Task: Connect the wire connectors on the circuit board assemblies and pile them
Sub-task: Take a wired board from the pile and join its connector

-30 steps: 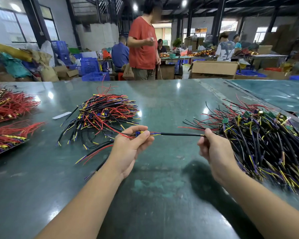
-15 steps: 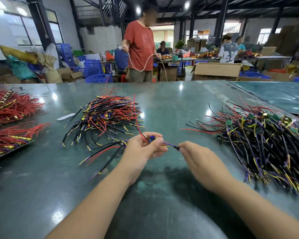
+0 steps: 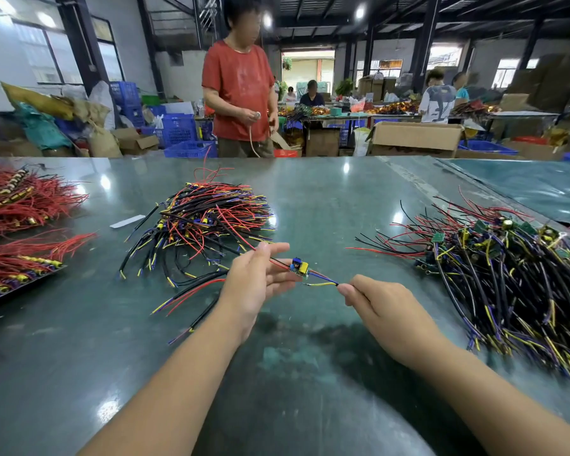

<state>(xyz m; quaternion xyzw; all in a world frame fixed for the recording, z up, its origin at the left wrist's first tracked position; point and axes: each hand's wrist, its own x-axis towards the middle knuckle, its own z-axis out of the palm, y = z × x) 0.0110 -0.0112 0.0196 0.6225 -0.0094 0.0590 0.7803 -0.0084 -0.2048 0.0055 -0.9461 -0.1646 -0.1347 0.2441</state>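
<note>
Small green circuit board (image 3: 299, 268), blue and yellow parts, seemingly unconnected wires.

Glossy dark-green table (image 3: 310, 199) mirroring ceiling lights, scuffed pale near the front, smooth plastic-sheathed wire pile (image 3: 204, 218), brown matt cardboard box (image 3: 415, 139), blue plastic crates (image 3: 178, 130), crumpled cloth sacks (image 3: 101, 139)

a small circuit board assembly (image 3: 298, 267) with blue and yellow parts hangs above the green table between the two hands, red and black leads trailing left, blue and yellow ones right. a pile of wired assemblies (image 3: 202, 222) lies behind left; a larger tangled pile (image 3: 504, 274) lies right.
</note>
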